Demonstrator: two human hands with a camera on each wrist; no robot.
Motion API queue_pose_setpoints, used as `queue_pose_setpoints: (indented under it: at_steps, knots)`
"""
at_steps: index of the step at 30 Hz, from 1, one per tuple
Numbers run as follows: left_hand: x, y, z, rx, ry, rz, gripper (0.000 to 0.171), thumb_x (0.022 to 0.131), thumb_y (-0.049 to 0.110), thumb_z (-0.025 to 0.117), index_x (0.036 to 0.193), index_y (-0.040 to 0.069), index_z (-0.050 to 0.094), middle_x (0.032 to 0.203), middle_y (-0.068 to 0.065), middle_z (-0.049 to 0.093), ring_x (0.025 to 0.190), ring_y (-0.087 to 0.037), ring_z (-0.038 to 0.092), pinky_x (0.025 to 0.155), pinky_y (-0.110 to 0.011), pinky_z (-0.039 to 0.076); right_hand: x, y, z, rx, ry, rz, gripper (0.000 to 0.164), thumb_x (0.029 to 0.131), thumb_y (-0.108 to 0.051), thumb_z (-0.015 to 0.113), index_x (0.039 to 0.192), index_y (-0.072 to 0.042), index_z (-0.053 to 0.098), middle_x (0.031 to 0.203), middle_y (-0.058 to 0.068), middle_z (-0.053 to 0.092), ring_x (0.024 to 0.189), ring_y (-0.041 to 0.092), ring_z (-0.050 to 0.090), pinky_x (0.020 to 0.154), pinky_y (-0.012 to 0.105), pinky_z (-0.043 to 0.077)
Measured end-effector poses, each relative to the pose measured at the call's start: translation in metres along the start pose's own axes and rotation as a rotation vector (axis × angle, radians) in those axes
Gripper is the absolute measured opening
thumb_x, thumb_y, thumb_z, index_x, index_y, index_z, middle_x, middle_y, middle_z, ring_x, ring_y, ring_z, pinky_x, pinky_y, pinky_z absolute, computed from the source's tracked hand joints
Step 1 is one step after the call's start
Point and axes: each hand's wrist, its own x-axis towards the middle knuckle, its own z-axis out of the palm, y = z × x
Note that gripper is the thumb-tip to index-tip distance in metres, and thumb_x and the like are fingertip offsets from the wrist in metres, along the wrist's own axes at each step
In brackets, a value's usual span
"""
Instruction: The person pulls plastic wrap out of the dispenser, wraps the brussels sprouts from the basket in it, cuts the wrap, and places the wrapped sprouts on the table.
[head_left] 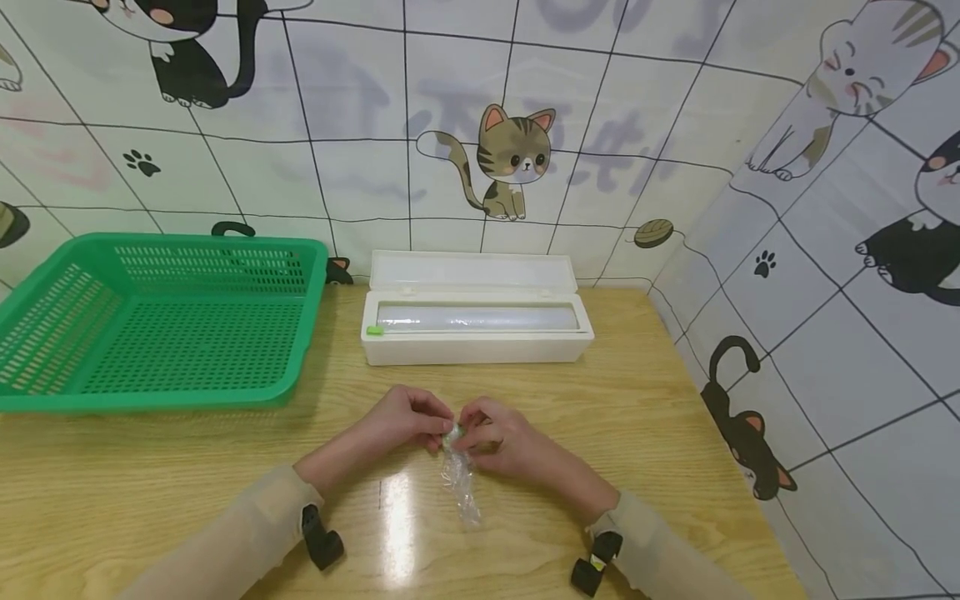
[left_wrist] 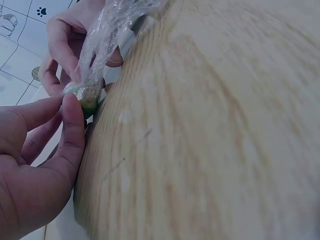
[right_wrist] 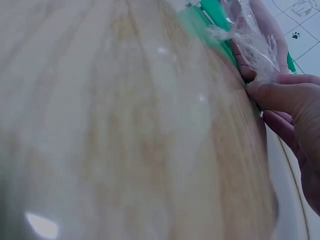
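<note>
A small, rounded green-and-yellow thing (left_wrist: 89,99) sits inside clear plastic wrap (head_left: 459,482); its kind does not show through the film. My left hand (head_left: 408,417) pinches this bundle between thumb and finger, seen closely in the left wrist view. Facing it, my right hand (head_left: 513,442) pinches the gathered film right beside the bundle, thumb and finger closed on it in the right wrist view. From there the crumpled tail of wrap hangs toward the table's front. Behind both hands, a white wrap dispenser (head_left: 480,348) with its lid raised holds a roll of film (head_left: 480,317).
A green plastic basket (head_left: 296,367) with slotted sides stands at the left of the wooden table (head_left: 637,375). A green slider (head_left: 375,331) sits at the dispenser's left front edge. Cat-patterned walls (head_left: 360,175) border the table at the back and right.
</note>
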Motion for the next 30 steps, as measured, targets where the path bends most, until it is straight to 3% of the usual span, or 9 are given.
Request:
queue_pose_setpoints:
  at_steps: [12,18,23,30]
  knots:
    - [-0.001,-0.001,0.002,-0.017,0.033,0.016,0.019,0.092,-0.003,0.072,0.107,-0.014,0.068,0.088,-0.011,0.071,0.066,-0.017,0.067,0.065,-0.03,0.061,-0.004,0.005,0.013,-0.111,0.127,-0.09,0.027,0.076,0.006,0.085,0.1,-0.005,0.079,0.115,0.014,0.059,0.098,0.024,0.065,0.083,0.019,0.056]
    - [-0.002,0.0,0.001,-0.014,0.036,0.018,0.02,0.092,-0.002,0.071,0.107,-0.014,0.068,0.088,-0.011,0.07,0.066,-0.016,0.068,0.065,-0.03,0.061,-0.003,0.002,0.017,-0.12,0.15,-0.066,0.031,0.072,0.009,0.081,0.099,-0.006,0.077,0.115,0.013,0.06,0.099,0.024,0.065,0.084,0.021,0.056]
    - [-0.002,0.0,0.0,-0.034,0.024,0.021,0.021,0.093,-0.002,0.07,0.109,-0.015,0.067,0.088,-0.012,0.07,0.067,-0.016,0.068,0.065,-0.029,0.061,-0.001,-0.002,0.019,-0.106,0.205,-0.067,0.03,0.076,0.017,0.071,0.096,-0.004,0.077,0.112,0.014,0.061,0.094,0.025,0.065,0.08,0.025,0.057]
    - [-0.003,0.0,-0.001,-0.004,0.046,0.018,0.022,0.093,-0.001,0.071,0.109,-0.015,0.068,0.086,-0.011,0.071,0.071,-0.015,0.068,0.068,-0.028,0.061,0.0,-0.006,0.021,-0.041,0.239,0.021,0.022,0.081,0.014,0.075,0.093,-0.004,0.078,0.108,0.013,0.066,0.094,0.026,0.068,0.078,0.024,0.057]
